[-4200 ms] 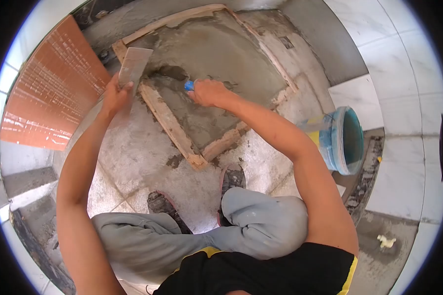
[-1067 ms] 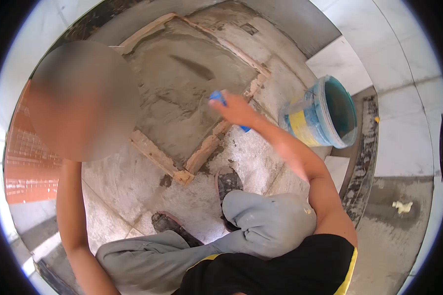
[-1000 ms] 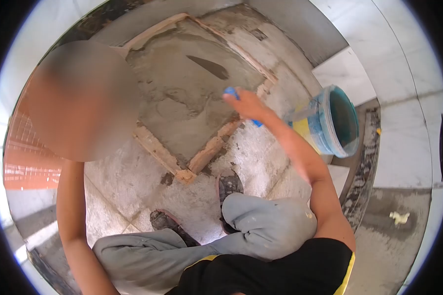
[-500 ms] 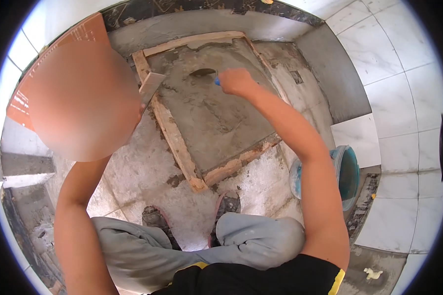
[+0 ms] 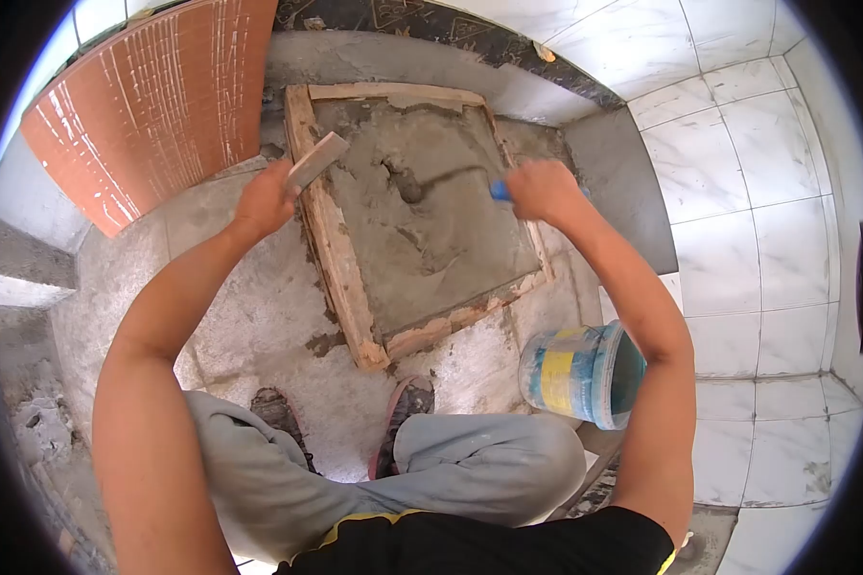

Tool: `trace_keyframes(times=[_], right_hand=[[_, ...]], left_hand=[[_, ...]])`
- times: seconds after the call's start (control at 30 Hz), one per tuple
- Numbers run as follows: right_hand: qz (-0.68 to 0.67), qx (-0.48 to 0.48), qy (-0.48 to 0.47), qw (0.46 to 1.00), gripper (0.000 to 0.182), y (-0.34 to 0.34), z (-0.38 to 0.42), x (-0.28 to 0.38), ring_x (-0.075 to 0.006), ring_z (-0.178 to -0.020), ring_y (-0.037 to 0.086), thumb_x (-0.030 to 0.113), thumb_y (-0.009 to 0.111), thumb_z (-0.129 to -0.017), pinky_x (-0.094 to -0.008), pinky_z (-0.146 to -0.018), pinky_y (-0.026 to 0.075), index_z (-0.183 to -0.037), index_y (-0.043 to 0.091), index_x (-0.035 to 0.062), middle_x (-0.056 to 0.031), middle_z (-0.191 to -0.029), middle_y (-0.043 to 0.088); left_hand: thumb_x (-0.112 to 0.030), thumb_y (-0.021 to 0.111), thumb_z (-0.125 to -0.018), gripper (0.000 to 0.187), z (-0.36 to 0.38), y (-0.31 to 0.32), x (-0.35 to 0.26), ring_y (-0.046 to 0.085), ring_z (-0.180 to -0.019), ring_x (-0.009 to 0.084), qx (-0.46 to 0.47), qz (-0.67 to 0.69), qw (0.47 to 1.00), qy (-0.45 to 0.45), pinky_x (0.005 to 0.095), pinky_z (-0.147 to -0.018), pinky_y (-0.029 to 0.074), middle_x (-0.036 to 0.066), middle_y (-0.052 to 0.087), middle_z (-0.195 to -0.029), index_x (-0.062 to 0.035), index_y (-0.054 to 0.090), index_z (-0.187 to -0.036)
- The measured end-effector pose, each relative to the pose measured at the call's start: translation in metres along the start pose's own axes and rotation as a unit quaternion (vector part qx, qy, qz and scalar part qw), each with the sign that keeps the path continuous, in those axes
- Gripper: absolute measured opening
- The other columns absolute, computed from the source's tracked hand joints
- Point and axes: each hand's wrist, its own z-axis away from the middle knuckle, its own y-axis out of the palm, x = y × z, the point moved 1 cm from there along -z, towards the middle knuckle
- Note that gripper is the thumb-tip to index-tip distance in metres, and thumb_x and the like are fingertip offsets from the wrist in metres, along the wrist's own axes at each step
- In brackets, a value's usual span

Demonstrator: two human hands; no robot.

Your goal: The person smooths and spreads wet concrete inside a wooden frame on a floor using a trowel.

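My left hand is closed on a short flat wooden piece, which juts up over the left side of a wooden frame. Wet grey mortar fills the frame, with a small hollow and lump near its middle. Above the frame's right side, my right hand is closed round the blue handle of a tool. The blade of that tool cannot be made out against the mortar.
A blue bucket with a yellow label lies tipped beside my right forearm. An orange-brown ribbed tile panel leans at the upper left. White marbled tiles cover the right wall. My shoes are below the frame.
My right hand has moved right over the mortar, and the dark blade seen earlier no longer shows clearly. The camera view has shifted. My left hand, blurred over before, now shows.
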Motion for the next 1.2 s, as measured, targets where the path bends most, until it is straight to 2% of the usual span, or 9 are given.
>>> trace_keyframes(times=[0.13,0.27,0.43,0.5,0.7,0.9,0.97,1.07,1.2], right_hand=[[-0.045,-0.120,-0.010,0.992,0.014,-0.025,-0.067,0.034,-0.0295,-0.088,0.072,0.013,0.065,-0.078,-0.0401,-0.071,0.057,-0.087,0.074,0.0080,-0.0126,-0.090,0.074],[-0.058,-0.125,-0.018,0.990,0.018,0.033,-0.136,0.093,-0.0294,-0.093,0.071,0.014,0.062,-0.083,-0.0406,-0.073,0.057,-0.096,0.072,0.0065,-0.0136,-0.101,0.071],[-0.089,-0.046,0.011,0.995,0.021,0.066,-0.083,0.102,-0.0298,-0.098,0.070,0.014,0.059,-0.087,-0.0404,-0.076,0.057,-0.103,0.070,0.0059,-0.0141,-0.110,0.067],[-0.093,-0.043,-0.037,0.994,0.021,0.071,-0.056,0.083,-0.0302,-0.099,0.069,0.014,0.060,-0.086,-0.0418,-0.078,0.057,-0.103,0.070,0.0058,-0.0142,-0.107,0.069],[-0.026,0.092,-0.011,0.995,0.028,-0.007,-0.017,0.018,-0.0297,-0.102,0.069,0.018,0.063,-0.079,-0.0438,-0.081,0.056,-0.104,0.070,0.0067,-0.0141,-0.105,0.071],[-0.103,-0.037,0.101,0.989,0.021,0.012,-0.107,0.032,-0.0302,-0.095,0.071,0.015,0.067,-0.076,-0.0412,-0.074,0.057,-0.095,0.075,0.0092,-0.0115,-0.102,0.073],[-0.122,-0.016,0.024,0.992,0.023,0.053,-0.149,0.051,-0.0305,-0.096,0.071,0.013,0.065,-0.079,-0.0414,-0.075,0.057,-0.099,0.074,0.0071,-0.0132,-0.104,0.073],[-0.138,-0.083,0.048,0.986,0.025,0.094,-0.129,0.088,-0.0304,-0.096,0.071,0.012,0.062,-0.081,-0.0406,-0.076,0.057,-0.104,0.072,0.0084,-0.0127,-0.108,0.072],[-0.075,-0.023,0.025,0.997,0.028,0.103,-0.070,0.051,-0.0294,-0.097,0.070,0.013,0.062,-0.082,-0.0413,-0.076,0.056,-0.108,0.071,0.0088,-0.0121,-0.111,0.071]], left_hand=[[-0.012,0.063,-0.086,0.027,0.003,-0.004,-0.007,0.057,-0.102,0.0454,0.005,0.003,1.000,-0.010,0.0514,-0.086,0.046,0.023,0.059,-0.109,-0.0026,0.053,-0.109],[-0.011,0.062,-0.086,0.028,0.007,-0.004,-0.005,0.057,-0.103,0.0450,0.006,0.013,1.000,0.005,0.0512,-0.087,0.046,0.023,0.059,-0.111,-0.0028,0.053,-0.111],[-0.009,0.062,-0.084,0.032,0.004,0.000,-0.003,0.056,-0.106,0.0438,0.012,0.008,1.000,0.008,0.0506,-0.088,0.046,0.023,0.057,-0.115,-0.0028,0.052,-0.114],[-0.009,0.062,-0.084,0.032,0.008,0.000,-0.003,0.056,-0.106,0.0437,0.018,0.019,1.000,0.013,0.0506,-0.088,0.046,0.022,0.057,-0.115,-0.0028,0.051,-0.114],[-0.008,0.062,-0.084,0.032,0.008,-0.002,-0.002,0.055,-0.105,0.0449,0.005,0.032,0.999,0.008,0.0509,-0.087,0.045,0.023,0.056,-0.111,-0.0027,0.051,-0.113],[-0.009,0.063,-0.084,0.032,0.005,0.002,-0.001,0.054,-0.104,0.0460,0.010,0.032,0.999,0.017,0.0507,-0.086,0.044,0.024,0.056,-0.110,-0.0020,0.051,-0.113],[-0.009,0.063,-0.084,0.032,0.002,0.003,-0.001,0.054,-0.104,0.0459,0.000,0.026,1.000,0.011,0.0506,-0.086,0.044,0.024,0.056,-0.111,-0.0019,0.051,-0.113],[-0.008,0.062,-0.084,0.032,0.011,-0.003,0.001,0.056,-0.107,0.0421,0.007,-0.001,1.000,-0.009,0.0497,-0.088,0.046,0.021,0.057,-0.114,-0.0041,0.051,-0.114],[-0.008,0.063,-0.084,0.033,0.006,-0.003,-0.009,0.055,-0.107,0.0439,0.010,0.012,1.000,0.010,0.0497,-0.088,0.045,0.022,0.057,-0.114,-0.0025,0.051,-0.115]])
